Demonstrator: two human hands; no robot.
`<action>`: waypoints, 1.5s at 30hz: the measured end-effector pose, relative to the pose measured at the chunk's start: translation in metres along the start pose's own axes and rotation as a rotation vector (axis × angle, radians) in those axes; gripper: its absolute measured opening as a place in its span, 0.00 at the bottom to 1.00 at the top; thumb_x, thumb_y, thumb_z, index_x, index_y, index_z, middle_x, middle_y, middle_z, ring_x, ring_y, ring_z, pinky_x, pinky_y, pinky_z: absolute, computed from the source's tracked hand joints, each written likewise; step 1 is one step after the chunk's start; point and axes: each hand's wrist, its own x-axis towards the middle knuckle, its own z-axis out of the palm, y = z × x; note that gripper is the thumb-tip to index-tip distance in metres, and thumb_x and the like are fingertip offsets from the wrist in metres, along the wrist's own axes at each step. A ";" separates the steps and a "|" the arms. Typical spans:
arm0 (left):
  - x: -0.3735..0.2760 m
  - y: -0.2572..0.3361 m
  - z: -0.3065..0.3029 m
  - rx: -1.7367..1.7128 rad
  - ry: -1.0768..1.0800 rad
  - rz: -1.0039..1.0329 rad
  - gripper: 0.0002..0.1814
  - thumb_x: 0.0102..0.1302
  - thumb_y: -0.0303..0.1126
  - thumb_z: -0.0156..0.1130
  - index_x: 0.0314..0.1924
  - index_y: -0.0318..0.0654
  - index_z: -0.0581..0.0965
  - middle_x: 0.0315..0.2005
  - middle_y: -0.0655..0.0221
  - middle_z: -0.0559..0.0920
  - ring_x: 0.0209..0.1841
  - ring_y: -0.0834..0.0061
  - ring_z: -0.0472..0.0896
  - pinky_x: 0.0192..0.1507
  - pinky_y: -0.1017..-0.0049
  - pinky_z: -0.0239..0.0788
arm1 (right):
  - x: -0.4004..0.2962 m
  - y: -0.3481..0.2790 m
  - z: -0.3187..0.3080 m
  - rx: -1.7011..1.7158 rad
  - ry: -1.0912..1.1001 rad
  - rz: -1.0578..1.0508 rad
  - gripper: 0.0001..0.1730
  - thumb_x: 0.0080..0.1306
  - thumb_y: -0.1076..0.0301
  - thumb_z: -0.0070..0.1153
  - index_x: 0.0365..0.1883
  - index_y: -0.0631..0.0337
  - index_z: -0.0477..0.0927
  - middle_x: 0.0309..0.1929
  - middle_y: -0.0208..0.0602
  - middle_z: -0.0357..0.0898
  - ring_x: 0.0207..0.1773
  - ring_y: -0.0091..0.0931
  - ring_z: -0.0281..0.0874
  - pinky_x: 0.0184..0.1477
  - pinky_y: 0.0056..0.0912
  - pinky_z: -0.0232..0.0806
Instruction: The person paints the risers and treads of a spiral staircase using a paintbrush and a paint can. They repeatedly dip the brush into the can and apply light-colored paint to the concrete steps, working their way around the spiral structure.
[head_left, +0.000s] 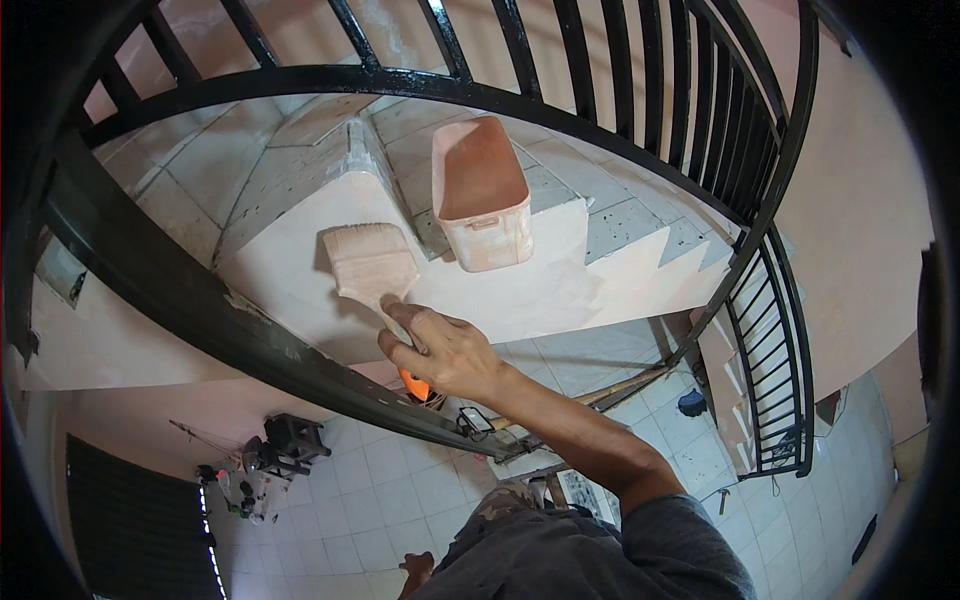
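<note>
My right hand (442, 349) grips the handle of a wide paintbrush (373, 259), whose bristles point up and away from me. Pale pink paint coats the brush. It is over the pale painted side (525, 300) of the staircase; contact is hard to tell. Just right of the brush, a paint-smeared plastic container (493, 244) stands on a tiled step, pink inside. Low in the picture, my left hand (418, 566) hangs beside my body, partly hidden, and its fingers are unclear.
A black metal railing (480, 94) curves behind the stairs. A dark metal beam (247, 315) slants below the brush. Beneath my arm are a small work light (474, 421) and a pole (607, 390). A hammer (722, 501) lies on the tiled floor (360, 517) far below.
</note>
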 end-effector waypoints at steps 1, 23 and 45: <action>-0.002 0.001 -0.004 0.049 -0.004 0.048 0.25 0.59 0.40 0.49 0.49 0.25 0.75 0.54 0.51 0.73 0.59 0.54 0.69 0.67 0.52 0.43 | 0.001 0.005 -0.002 -0.010 0.009 0.007 0.14 0.53 0.73 0.57 0.40 0.58 0.77 0.58 0.46 0.73 0.48 0.27 0.80 0.36 0.23 0.78; 0.035 0.002 -0.084 -0.487 0.534 -0.181 0.39 0.56 0.42 0.64 0.61 0.28 0.61 0.46 0.52 0.72 0.51 0.60 0.73 0.58 0.58 0.60 | -0.046 0.015 0.012 0.076 -0.062 0.104 0.16 0.54 0.70 0.59 0.43 0.58 0.77 0.57 0.48 0.74 0.47 0.31 0.80 0.41 0.27 0.78; -0.066 0.129 -0.381 -1.304 1.116 0.712 0.33 0.73 0.41 0.52 0.73 0.46 0.53 0.62 0.59 0.65 0.64 0.64 0.64 0.66 0.62 0.55 | -0.255 0.052 -0.054 0.598 1.210 1.547 0.15 0.70 0.62 0.56 0.44 0.66 0.75 0.36 0.38 0.79 0.32 0.26 0.80 0.36 0.30 0.77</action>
